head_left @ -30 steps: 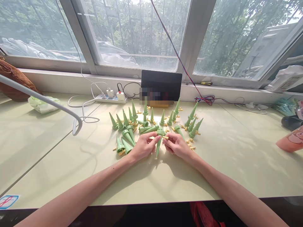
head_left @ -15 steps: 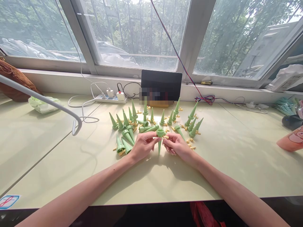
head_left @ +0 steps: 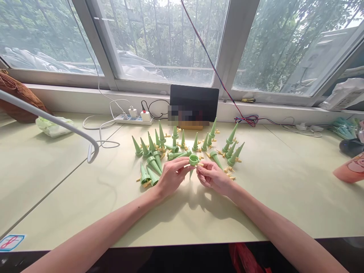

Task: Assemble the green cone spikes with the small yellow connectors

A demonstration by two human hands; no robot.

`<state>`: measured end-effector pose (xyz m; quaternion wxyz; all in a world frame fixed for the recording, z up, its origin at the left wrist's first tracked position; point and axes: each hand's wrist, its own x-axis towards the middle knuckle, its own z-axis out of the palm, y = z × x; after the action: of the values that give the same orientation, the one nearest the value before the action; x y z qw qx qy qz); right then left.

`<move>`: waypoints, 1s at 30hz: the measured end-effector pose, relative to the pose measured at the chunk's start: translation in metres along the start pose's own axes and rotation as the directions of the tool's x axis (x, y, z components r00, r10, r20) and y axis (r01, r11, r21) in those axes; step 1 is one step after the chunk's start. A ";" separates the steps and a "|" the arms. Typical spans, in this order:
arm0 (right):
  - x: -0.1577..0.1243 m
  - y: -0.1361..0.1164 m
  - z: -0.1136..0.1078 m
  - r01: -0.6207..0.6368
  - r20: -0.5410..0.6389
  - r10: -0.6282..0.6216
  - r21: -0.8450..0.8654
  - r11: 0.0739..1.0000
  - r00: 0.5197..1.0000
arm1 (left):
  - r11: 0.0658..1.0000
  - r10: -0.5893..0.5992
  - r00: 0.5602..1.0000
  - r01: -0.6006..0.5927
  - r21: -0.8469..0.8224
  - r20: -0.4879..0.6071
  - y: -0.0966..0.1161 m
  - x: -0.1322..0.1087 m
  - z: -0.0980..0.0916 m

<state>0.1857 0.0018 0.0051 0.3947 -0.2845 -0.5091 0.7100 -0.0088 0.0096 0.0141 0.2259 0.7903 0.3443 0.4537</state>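
Near the middle of the table I hold a green plant watering spike, its open ring end up and its point down. My left hand is closed, pinching the spike just below the ring. A small yellow valve sticks out at the ring's right side, and my right hand pinches it. Whether the valve sits in the spike's wall is hidden by my fingers. Behind my hands stand several similar spikes, point up, with yellow valves on them. More green spikes lie on their sides to the left.
Loose yellow valves lie right of my hands. A dark tablet leans on a stand at the back. A power strip with cables is behind left; an orange cup lies far right. A grey curved bar crosses the left.
The spike has tilted, so its ring opening faces me more and less of its point shows below. Both hands have shifted only slightly.
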 end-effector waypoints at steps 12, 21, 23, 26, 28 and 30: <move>-0.001 -0.004 0.000 0.209 -0.091 -0.242 -0.278 0.938 0.966 | 0.866 -0.375 0.923 0.380 -0.324 0.081 0.014 0.005 0.000; -0.006 -0.007 0.005 0.315 0.068 -0.355 -0.636 0.705 0.932 | 0.623 -0.434 0.828 0.560 -0.546 0.354 0.003 0.007 -0.003; -0.006 -0.005 0.004 0.319 0.074 -0.361 -0.652 0.688 0.930 | 0.617 -0.427 0.824 0.567 -0.545 0.373 0.003 0.007 -0.004; -0.006 -0.003 0.003 0.315 0.081 -0.354 -0.666 0.677 0.932 | 0.612 -0.421 0.816 0.578 -0.540 0.396 0.004 0.007 -0.006; -0.006 -0.002 0.003 0.306 0.075 -0.348 -0.669 0.678 0.934 | 0.614 -0.414 0.815 0.578 -0.537 0.404 0.004 0.007 -0.006; -0.006 -0.001 0.003 0.292 0.059 -0.339 -0.659 0.693 0.939 | 0.623 -0.411 0.819 0.573 -0.532 0.401 0.003 0.007 -0.007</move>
<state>0.1866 -0.0045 0.0072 0.4017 -0.3371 -0.7537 0.3963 -0.0114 0.0129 0.0233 0.6336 0.5896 0.3456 0.3626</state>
